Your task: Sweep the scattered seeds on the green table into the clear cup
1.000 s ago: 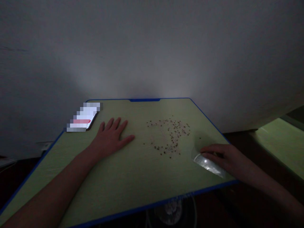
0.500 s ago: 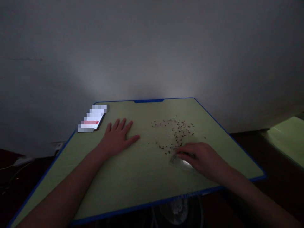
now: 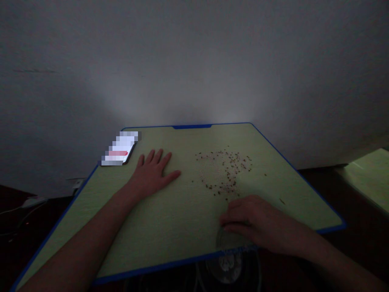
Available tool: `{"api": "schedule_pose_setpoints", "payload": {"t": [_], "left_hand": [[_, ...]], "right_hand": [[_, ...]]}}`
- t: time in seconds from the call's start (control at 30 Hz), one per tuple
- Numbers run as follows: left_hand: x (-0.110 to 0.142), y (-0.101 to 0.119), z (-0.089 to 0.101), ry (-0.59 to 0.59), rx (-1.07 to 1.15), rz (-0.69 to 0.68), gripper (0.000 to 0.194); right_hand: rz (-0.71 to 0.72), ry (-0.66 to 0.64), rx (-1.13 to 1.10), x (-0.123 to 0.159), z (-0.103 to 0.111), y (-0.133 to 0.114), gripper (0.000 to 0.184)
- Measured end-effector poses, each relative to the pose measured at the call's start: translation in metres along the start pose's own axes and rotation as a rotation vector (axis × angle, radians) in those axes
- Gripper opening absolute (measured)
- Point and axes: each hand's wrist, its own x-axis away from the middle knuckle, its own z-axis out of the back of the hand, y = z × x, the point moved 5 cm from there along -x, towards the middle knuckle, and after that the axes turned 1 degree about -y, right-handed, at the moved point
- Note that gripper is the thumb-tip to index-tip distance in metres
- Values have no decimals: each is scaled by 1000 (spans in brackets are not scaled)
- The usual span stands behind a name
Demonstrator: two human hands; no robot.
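Near the front edge of the tabletop [image 3: 170,231], my right hand [image 3: 253,219] had its grip pinched on a clear bag [image 3: 229,240]. Dark specks [image 3: 232,166] lay scattered beyond; my left hand [image 3: 150,176] rested flat, fingers apart, a lit phone [image 3: 120,148] farther off.

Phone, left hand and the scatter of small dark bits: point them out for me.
Phone [image 3: 119,149]: head view, middle of its lit, pixelated screen.
Left hand [image 3: 148,177]: head view, back of the hand.
Small dark bits [image 3: 234,184]: head view, near side of the scatter.

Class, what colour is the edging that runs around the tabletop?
The edging is blue; it shows best in the head view.
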Motion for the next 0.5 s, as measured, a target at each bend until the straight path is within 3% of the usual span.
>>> {"api": "schedule_pose_setpoints", "payload": {"t": [0.23,0.4,0.5], "left_hand": [[0,1,2,-11,-6,1,83],[-2,-1,0,10,-6,-4,83],[-3,-1,-1,14,-10,-9,83]], "right_hand": [[-29,33,27,12,7,-1,19],[-297,313,-7,42,36,51,22],[-414,354,-27,58,37,73,23]]}}
